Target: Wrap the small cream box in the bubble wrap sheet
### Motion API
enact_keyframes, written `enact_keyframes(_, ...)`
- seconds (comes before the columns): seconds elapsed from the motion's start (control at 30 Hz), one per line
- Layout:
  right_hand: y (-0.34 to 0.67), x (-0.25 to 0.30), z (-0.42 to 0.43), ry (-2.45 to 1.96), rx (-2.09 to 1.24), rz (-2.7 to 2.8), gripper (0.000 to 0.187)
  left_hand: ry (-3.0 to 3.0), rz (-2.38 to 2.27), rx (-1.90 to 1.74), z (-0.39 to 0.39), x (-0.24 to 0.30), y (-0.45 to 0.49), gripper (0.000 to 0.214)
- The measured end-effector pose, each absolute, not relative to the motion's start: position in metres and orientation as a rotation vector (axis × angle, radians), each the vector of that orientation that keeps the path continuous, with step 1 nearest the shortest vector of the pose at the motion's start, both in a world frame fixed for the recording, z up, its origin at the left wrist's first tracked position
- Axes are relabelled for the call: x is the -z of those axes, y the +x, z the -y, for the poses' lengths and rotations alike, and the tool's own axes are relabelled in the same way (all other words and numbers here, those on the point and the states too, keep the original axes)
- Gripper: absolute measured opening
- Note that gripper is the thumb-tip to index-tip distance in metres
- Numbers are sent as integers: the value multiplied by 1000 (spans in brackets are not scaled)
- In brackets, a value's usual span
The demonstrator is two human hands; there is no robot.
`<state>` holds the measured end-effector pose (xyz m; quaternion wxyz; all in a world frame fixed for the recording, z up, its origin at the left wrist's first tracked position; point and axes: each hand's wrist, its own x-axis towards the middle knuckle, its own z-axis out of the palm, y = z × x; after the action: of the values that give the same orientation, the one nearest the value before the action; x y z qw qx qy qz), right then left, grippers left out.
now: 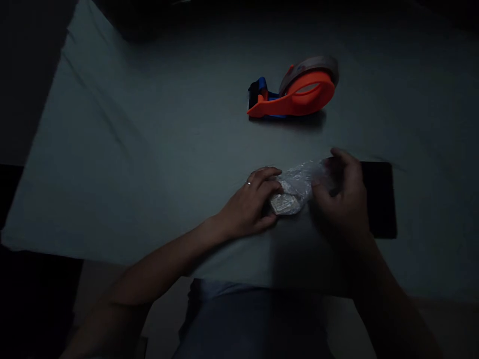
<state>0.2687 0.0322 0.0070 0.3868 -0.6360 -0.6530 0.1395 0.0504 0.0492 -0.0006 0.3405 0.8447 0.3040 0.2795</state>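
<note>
My left hand (251, 204), with a ring on one finger, is closed around the left end of a small, pale object in clear plastic wrapping (286, 203) on the table. The wrapping looks crinkled, like bubble wrap, and what it encloses cannot be made out. Its loose part (305, 174) stretches up and right towards my right hand (346, 194). That hand is slightly blurred, its thumb close to the plastic and its index finger spread away from the thumb. The other right fingers are in shadow, partly hidden.
An orange and blue tape dispenser (295, 94) with a roll of clear tape lies farther back. Just right of my right hand is a flat, dark rectangular thing (381, 199), perhaps a phone. A pale cloth (149, 149) covers the table; the room is dim.
</note>
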Motion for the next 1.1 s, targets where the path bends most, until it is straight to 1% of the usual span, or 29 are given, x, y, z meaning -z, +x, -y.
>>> enact_keyframes(0.07,267,-10,-32,-1575,-229,1621,61,2191,-760,-749,-47,3,51,34)
enact_keyframes(0.1,265,-11,-30,-1553,-173,1594,56,2196,-774,-767,-46,4,52,34)
enact_keyframes(0.13,264,-13,-29,-1536,-138,1576,48,2202,-824,-797,-46,5,52,38)
enact_keyframes(0.2,260,-15,-24,-1528,-159,1580,27,2209,-1001,-889,-46,7,51,53)
enact_keyframes(0.23,257,-15,-23,-1526,-211,1609,19,2202,-1100,-933,-46,7,50,61)
enact_keyframes(0.27,255,-15,-21,-1519,-291,1644,16,2187,-1188,-961,-47,6,49,68)
enact_keyframes(0.3,252,-14,-20,-1507,-403,1672,16,2175,-1243,-968,-48,5,48,73)
enact_keyframes(0.37,245,-11,-20,-1471,-651,1691,28,2167,-1225,-957,-50,2,47,73)
enact_keyframes(0.43,239,-9,-20,-1456,-800,1709,37,2167,-1122,-974,-51,-2,46,57)
enact_keyframes(0.53,234,-10,-21,-1442,-809,1765,30,2166,-1067,-1075,-50,-4,47,26)
enact_keyframes(0.6,232,-11,-20,-1418,-808,1770,26,2176,-1077,-1110,-48,-3,48,17)
enact_keyframes(0.63,231,-12,-20,-1413,-810,1761,27,2187,-1070,-1118,-47,-3,47,15)
enact_keyframes(0.67,231,-13,-19,-1413,-812,1756,29,2198,-1053,-1124,-47,-2,47,15)
enact_keyframes(0.77,230,-15,-16,-1424,-784,1779,32,2248,-947,-1140,-49,-2,45,23)
enact_keyframes(0.9,232,-15,-13,-1510,-698,1792,36,2303,-770,-1160,-58,-3,42,19)
enact_keyframes(0.93,234,-14,-12,-1537,-684,1772,39,2280,-715,-1145,-59,-4,42,19)
enact_keyframes(1.0,238,-13,-12,-1550,-665,1735,50,2187,-605,-1071,-61,-6,40,24)
enact_keyframes(1.07,242,-13,-14,-1497,-649,1742,61,2099,-575,-984,-62,-8,38,31)
enact_keyframes(1.1,244,-13,-15,-1464,-629,1766,63,2081,-594,-957,-62,-10,36,35)
